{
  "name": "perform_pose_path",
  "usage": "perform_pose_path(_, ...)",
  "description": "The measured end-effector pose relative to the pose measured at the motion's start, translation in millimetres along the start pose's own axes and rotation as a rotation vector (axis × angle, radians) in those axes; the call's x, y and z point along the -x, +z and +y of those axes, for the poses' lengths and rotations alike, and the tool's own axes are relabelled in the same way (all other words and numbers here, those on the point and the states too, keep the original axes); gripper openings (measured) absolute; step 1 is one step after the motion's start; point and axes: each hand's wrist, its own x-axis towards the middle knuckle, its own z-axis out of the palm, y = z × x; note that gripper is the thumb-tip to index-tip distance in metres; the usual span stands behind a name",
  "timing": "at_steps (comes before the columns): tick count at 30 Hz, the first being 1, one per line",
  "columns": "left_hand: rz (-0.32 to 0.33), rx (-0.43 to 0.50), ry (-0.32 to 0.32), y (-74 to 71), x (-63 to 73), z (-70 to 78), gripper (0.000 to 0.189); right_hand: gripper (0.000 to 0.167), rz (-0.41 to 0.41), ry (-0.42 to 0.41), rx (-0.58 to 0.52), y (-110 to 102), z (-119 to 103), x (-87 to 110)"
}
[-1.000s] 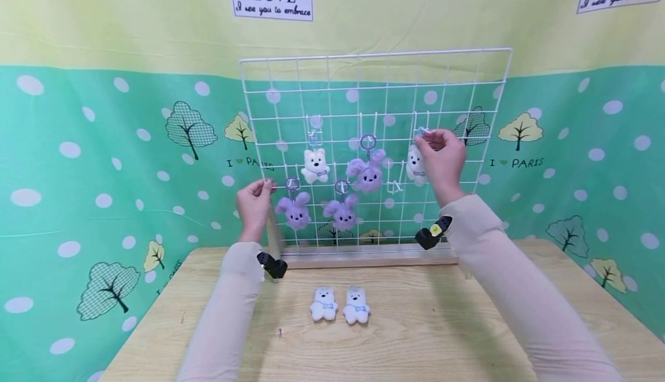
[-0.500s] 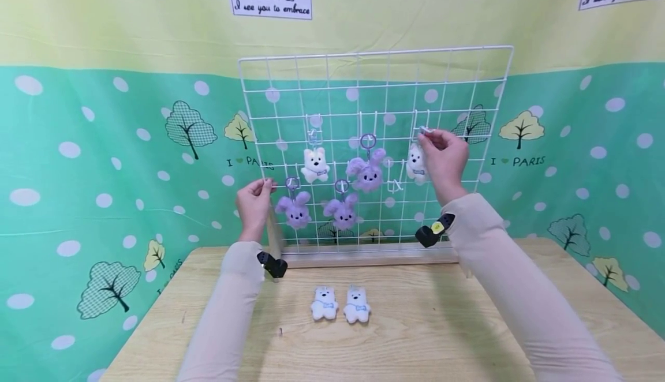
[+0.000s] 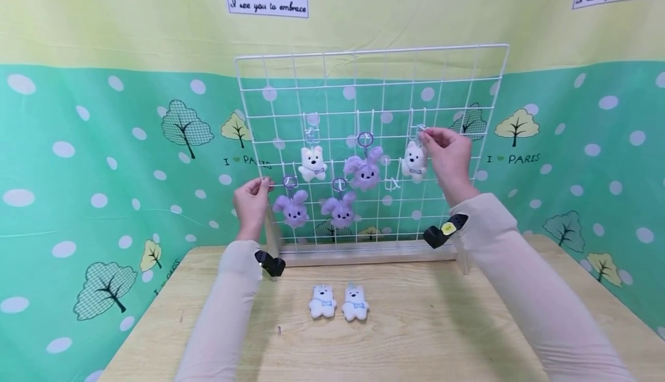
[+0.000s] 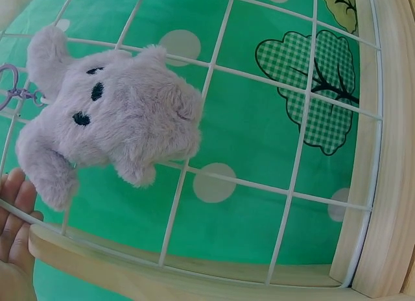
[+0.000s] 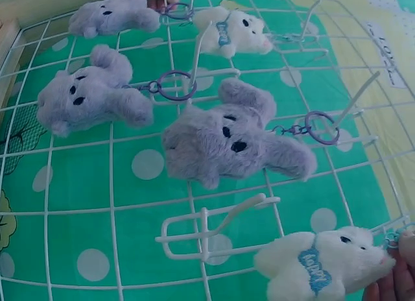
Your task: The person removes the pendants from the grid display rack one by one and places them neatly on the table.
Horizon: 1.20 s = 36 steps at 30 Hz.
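Note:
In the head view a white wire grid rack stands on the table. My left hand pinches its left edge wire; the left wrist view shows those fingers beside the wire. At the upper right a white plush bear keychain hangs at a hook. My right hand pinches the light-blue clasp above the bear's head. In the right wrist view the fingertips partly cover that clasp. A purple bunny keychain hangs close to my left hand.
Another white bear keychain and more purple bunnies hang on the rack. A bare white hook juts from the grid. Two white bears lie on the table. A wooden base holds the rack.
My right hand has moved slightly right and away from the white bear, so more of the bear shows. My left hand keeps its place on the rack's edge.

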Motion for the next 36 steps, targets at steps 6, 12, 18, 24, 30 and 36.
perform_pose_path(6, -0.001, -0.006, -0.002, -0.8, -0.7, 0.6, 0.025, 0.03, -0.034, 0.019, -0.001, -7, -5, 2.2)
perform_pose_path(12, -0.003, -0.008, 0.004, -0.6, -0.2, 0.6, 0.024, 0.034, -0.058, 0.025, 0.022, -13, -7, 5.7)
perform_pose_path(18, 0.0, -0.002, -0.005, 0.0, -0.8, 0.9, 0.022, 0.036, -0.063, 0.038, 0.016, -18, -10, 10.3)
perform_pose_path(24, -0.001, 0.001, -0.015, -0.2, -0.2, 2.5, 0.023, 0.037, -0.063, 0.054, -0.005, -21, -13, 13.7)
perform_pose_path(30, -0.002, -0.005, -0.007, -0.1, -0.9, 1.4, 0.024, 0.037, -0.08, 0.067, -0.053, -26, -14, 18.0)
perform_pose_path(36, -0.006, 0.003, -0.005, -1.5, -0.2, 1.3, 0.022, 0.037, -0.107, 0.058, -0.053, -32, -10, 24.9)
